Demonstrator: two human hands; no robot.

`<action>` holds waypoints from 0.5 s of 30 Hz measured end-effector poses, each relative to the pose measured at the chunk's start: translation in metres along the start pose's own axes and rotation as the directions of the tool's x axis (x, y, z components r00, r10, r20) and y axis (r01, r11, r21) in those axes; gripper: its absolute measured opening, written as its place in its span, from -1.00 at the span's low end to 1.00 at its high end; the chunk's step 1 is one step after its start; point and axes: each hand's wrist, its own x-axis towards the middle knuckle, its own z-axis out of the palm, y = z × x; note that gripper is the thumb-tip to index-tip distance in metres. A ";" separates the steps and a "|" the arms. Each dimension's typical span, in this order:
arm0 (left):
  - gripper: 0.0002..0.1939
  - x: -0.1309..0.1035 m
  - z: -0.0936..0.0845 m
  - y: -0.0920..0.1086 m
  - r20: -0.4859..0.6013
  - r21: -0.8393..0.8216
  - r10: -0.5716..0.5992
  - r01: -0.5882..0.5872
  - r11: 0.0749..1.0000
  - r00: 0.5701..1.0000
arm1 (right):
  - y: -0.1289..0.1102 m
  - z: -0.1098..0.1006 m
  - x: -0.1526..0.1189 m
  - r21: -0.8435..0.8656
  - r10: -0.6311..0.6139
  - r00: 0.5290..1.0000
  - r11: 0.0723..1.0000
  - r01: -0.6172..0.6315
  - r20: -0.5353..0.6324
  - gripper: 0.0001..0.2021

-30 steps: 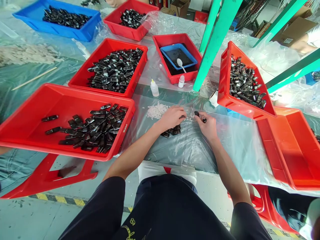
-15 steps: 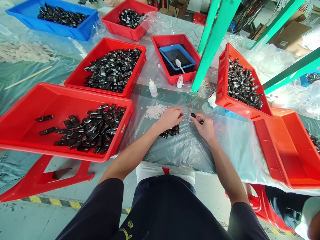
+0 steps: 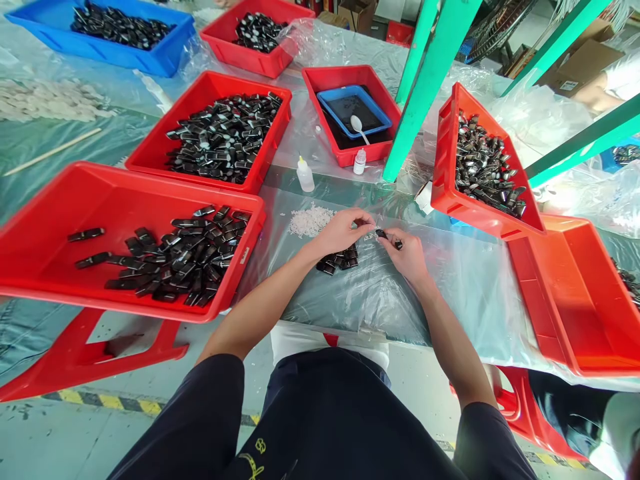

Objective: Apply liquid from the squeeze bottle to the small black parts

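My right hand (image 3: 409,257) is closed around small black glossy pieces; one black piece (image 3: 381,234) sticks out from its fingertips toward the left. Close beside that tip, my left hand (image 3: 346,229) pinches a tiny whitish bit, too small to make out clearly. Under the left wrist lies a small group of black pieces (image 3: 340,259) on the plastic-covered table (image 3: 370,300). A heap of tiny clear-white bits (image 3: 309,220) sits just beyond the left hand, and a few more are scattered between the hands.
Red bins of black pieces stand at left (image 3: 125,187), behind it (image 3: 210,83) and at right (image 3: 445,160). A dropper bottle (image 3: 305,175) and small vial (image 3: 359,162) stand ahead, near a red bin holding a blue tray (image 3: 325,100). Green posts (image 3: 420,87) rise behind.
My left hand has moved right, its fingertips now close to the black piece in my right hand. The right hand has shifted slightly left.
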 end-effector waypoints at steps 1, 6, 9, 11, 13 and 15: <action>-0.77 0.000 0.000 0.001 0.009 -0.033 0.007 -0.007 0.999 1.000 | 0.000 0.000 0.000 -0.001 -0.003 1.000 1.000 0.003 0.009 -0.59; -0.77 0.000 0.003 0.004 0.028 -0.040 0.017 -0.016 0.999 0.999 | -0.001 0.001 -0.001 -0.010 -0.004 1.000 1.000 0.004 0.022 -0.64; -0.76 0.000 0.003 0.002 0.011 -0.027 0.012 -0.011 1.000 1.000 | 0.000 0.001 -0.001 -0.018 -0.011 1.000 1.000 0.012 0.015 -0.64; -0.75 0.000 0.002 0.002 0.015 -0.017 0.002 -0.002 1.000 1.000 | 0.001 0.002 -0.001 -0.024 -0.014 1.000 1.000 0.014 0.013 -0.64; -0.76 -0.001 0.000 0.003 0.033 -0.012 -0.015 0.015 1.000 0.999 | 0.002 0.003 -0.001 -0.033 -0.012 1.000 0.999 0.013 0.017 -0.64; -0.77 -0.001 -0.001 0.005 0.051 -0.015 -0.033 0.034 0.999 0.998 | 0.002 0.003 -0.001 -0.047 -0.013 1.000 0.999 0.014 0.024 -0.65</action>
